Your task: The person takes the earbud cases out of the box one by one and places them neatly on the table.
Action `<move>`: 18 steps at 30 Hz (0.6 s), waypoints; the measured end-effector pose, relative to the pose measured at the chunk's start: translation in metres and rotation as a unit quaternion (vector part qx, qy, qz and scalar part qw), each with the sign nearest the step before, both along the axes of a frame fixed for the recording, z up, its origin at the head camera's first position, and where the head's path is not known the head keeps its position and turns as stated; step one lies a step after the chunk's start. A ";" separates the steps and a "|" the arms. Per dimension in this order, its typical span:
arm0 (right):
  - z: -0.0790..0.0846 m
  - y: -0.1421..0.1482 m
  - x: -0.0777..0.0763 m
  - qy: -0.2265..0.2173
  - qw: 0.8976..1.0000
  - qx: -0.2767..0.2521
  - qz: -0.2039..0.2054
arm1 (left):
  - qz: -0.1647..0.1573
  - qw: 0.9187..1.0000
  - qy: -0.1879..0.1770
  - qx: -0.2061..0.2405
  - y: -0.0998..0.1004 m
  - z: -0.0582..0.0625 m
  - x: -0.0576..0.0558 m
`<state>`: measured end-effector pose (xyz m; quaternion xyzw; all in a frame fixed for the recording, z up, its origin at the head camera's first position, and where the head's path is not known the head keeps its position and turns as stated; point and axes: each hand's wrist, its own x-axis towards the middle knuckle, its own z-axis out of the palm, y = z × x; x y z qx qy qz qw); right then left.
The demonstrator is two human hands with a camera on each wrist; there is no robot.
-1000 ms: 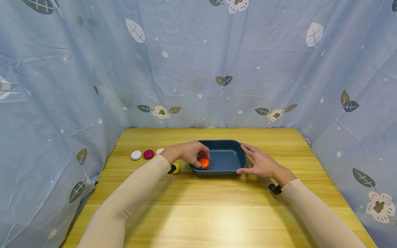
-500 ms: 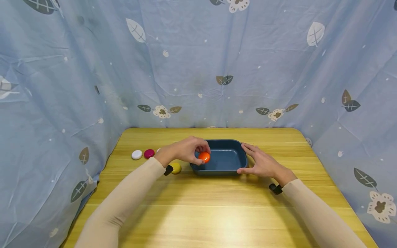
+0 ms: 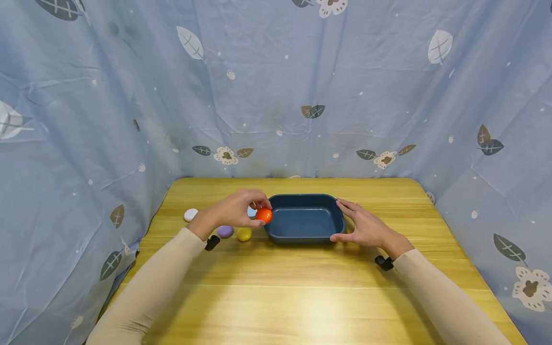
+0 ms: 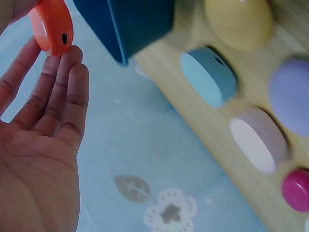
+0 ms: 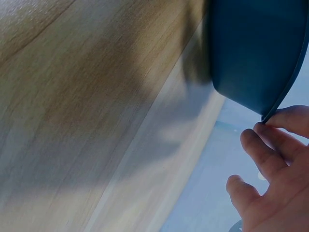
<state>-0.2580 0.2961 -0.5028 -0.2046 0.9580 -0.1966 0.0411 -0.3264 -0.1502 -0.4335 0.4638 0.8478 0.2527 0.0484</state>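
In the head view my left hand (image 3: 233,209) pinches an orange round puck (image 3: 264,215) just off the dark blue rectangular tub's (image 3: 302,239) left end. The left wrist view shows a small black slot in the side of this puck (image 4: 54,29), held between thumb and fingertips. A light blue puck (image 4: 208,76) lies on the table below, mostly hidden by the fingers in the head view. My right hand (image 3: 364,225) spreads at the tub's right end, thumb near the front corner, fingers at the back one. In the right wrist view its fingertips touch the rim (image 5: 264,117).
Yellow (image 3: 244,234) and purple (image 3: 224,231) pucks lie left of the tub. A white puck (image 3: 190,214) is farther left; pale pink (image 4: 259,140) and magenta (image 4: 297,189) ones show in the left wrist view. A blue patterned curtain (image 3: 276,96) surrounds the wooden table (image 3: 310,297).
My left hand has lifted the orange puck out of the tub's left end and carried it left past the rim. My right hand has stayed at the tub's right end.
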 end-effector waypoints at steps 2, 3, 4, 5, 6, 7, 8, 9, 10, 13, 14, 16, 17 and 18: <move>0.000 0.000 0.000 0.000 1.000 0.000 0.000 | 0.013 1.000 -0.001 0.005 -0.011 0.000 0.002; 0.000 -0.001 0.000 0.001 1.000 0.001 0.000 | 0.018 1.000 0.000 0.009 -0.016 -0.001 0.003; 0.000 -0.001 0.000 0.001 1.000 0.000 0.000 | 0.024 1.000 -0.001 0.012 -0.022 -0.002 0.004; 0.000 -0.001 0.000 0.002 1.000 0.000 -0.001 | 0.031 0.999 -0.001 0.015 -0.027 -0.004 0.004; 0.000 -0.001 0.000 0.003 1.000 0.002 -0.001 | 0.038 0.999 -0.004 0.018 -0.033 -0.005 0.005; 0.000 -0.002 0.000 0.005 1.000 0.002 0.000 | 0.047 0.999 -0.008 0.021 -0.038 -0.007 0.006; 0.000 -0.002 0.000 0.006 1.000 0.002 0.001 | 0.056 0.998 -0.010 0.022 -0.044 -0.008 0.007; 0.000 -0.002 0.001 0.007 1.000 0.002 0.002 | 0.063 0.998 -0.012 0.023 -0.050 -0.010 0.008; 0.001 -0.002 0.001 0.006 1.000 0.001 0.002 | 0.072 0.997 -0.015 0.023 -0.055 -0.011 0.010; 0.001 -0.002 0.001 0.005 1.000 0.002 0.002 | 0.094 0.995 -0.020 0.027 -0.072 -0.016 0.012; 0.001 -0.002 0.001 0.003 1.000 0.003 0.001 | 0.102 0.994 -0.020 0.025 -0.078 -0.018 0.013; 0.001 -0.002 0.000 0.004 1.000 0.006 0.001 | 0.118 0.993 -0.020 0.023 -0.089 -0.021 0.015; 0.001 -0.002 0.000 0.003 1.000 0.007 0.000 | 0.125 0.992 -0.018 0.022 -0.094 -0.022 0.016; 0.001 -0.002 0.000 0.002 1.000 0.007 -0.001 | 0.133 0.991 -0.014 0.019 -0.100 -0.023 0.017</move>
